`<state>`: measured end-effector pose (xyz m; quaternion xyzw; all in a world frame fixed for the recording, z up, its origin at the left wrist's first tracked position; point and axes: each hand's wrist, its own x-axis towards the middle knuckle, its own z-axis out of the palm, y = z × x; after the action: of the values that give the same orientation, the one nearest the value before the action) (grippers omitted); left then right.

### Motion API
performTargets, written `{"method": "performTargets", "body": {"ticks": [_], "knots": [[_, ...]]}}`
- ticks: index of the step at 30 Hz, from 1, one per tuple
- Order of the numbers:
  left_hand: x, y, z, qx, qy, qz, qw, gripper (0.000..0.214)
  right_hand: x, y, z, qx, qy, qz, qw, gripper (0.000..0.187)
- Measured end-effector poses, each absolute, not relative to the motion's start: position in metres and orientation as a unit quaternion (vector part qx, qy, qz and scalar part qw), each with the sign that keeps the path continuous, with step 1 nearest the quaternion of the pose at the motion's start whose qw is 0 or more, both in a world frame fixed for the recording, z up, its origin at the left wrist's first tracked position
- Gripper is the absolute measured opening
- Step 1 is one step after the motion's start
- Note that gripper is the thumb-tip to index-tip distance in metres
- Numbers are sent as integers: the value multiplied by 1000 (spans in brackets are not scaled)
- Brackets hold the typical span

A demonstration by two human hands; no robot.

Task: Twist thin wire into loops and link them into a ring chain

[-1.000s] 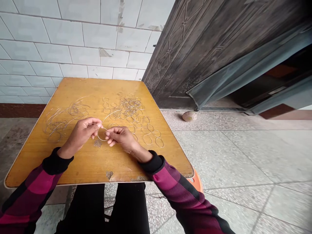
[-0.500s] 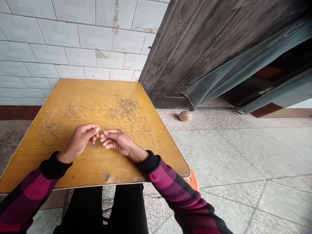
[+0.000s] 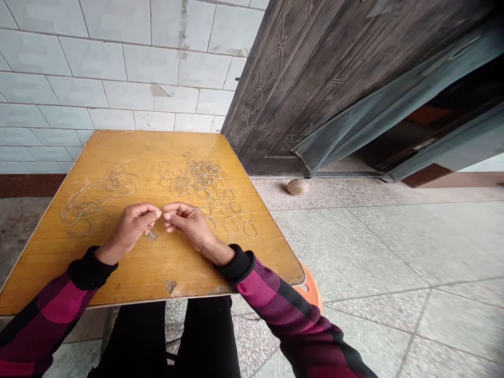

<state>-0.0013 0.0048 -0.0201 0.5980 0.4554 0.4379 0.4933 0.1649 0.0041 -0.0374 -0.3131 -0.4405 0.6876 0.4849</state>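
Over the near middle of the table, my left hand [image 3: 133,224] pinches a thin metal wire [image 3: 151,233] between thumb and forefinger. A short bit of that wire shows below its fingertips. Close beside it, my right hand [image 3: 189,226] is also closed in a pinch at the wire, its fingertips almost touching the left ones. Most of the held wire is hidden by the fingers. Beyond my right hand lies a heap of wire loops [image 3: 202,176], many joined in figure-eight shapes. Left of my hands are loose, curved lengths of wire [image 3: 81,210].
The wooden table [image 3: 134,278] has chipped spots near its front edge. White tiled wall [image 3: 153,68] and a dark carved door [image 3: 271,94] stand behind it. An orange stool [image 3: 312,289] shows under the right corner. A roundish object [image 3: 298,187] lies on the floor by the doorway.
My right hand has turned slightly, its fingers now straighter, and the wire between the fingertips shows less. My left hand keeps its pinch. The view has shifted a little.
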Motion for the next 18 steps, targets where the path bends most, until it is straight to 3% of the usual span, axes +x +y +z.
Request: {"method": "performTargets", "body": {"ticks": [4,6,12,15,18], "knots": [[0,8,-27,594,437,436,516,19,164,2,-32,-286,-497,626,528,21],[-1,8,-26,611,443,449,478,19,164,2,-32,-295,-525,602,524,20],[-1,-4,-13,714,446,529,107,11,169,7,-39,-324,-638,413,564,22],[5,-9,-18,754,419,484,150,10,171,6,-37,-346,-697,294,556,20],[8,-8,-29,723,443,453,274,14,171,2,-34,-349,-719,245,548,21]]}}
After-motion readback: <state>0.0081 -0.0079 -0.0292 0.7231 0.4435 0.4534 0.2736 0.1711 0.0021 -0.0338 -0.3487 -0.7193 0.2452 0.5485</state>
